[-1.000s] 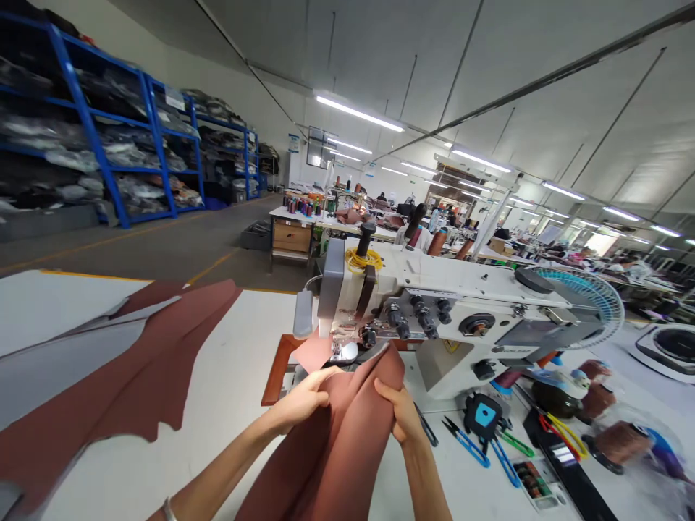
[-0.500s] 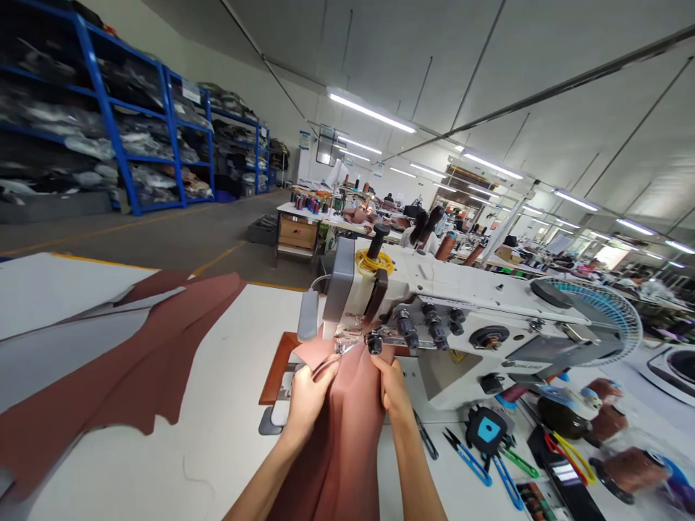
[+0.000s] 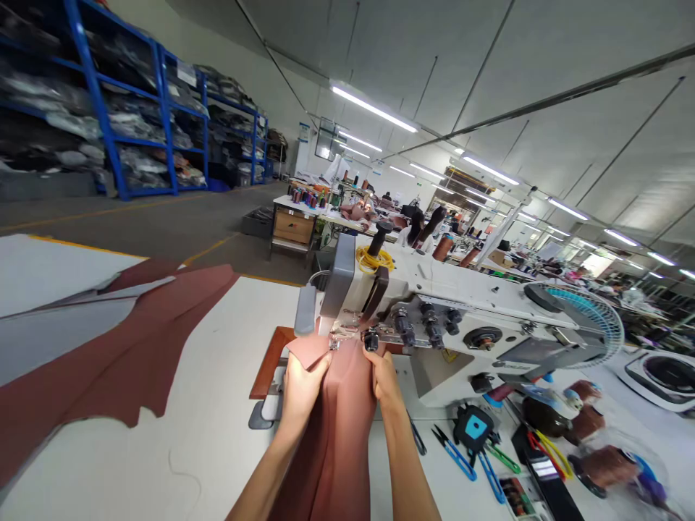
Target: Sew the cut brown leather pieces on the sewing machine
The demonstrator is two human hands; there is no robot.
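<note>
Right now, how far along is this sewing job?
Early on. Done: the brown piece is fed up to the needle area of the sewing machine. In hand: the left hand and right hand pinch its top edge at the presser foot. Left: no seam shows on it, and more brown material lies on the table.

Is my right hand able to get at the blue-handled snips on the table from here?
Probably yes: the blue snips lie just right of the right hand on open table, nothing between, but that hand is gripping the brown leather.

Head-worn camera looks forward and down, close over the sewing machine (image 3: 434, 318).
</note>
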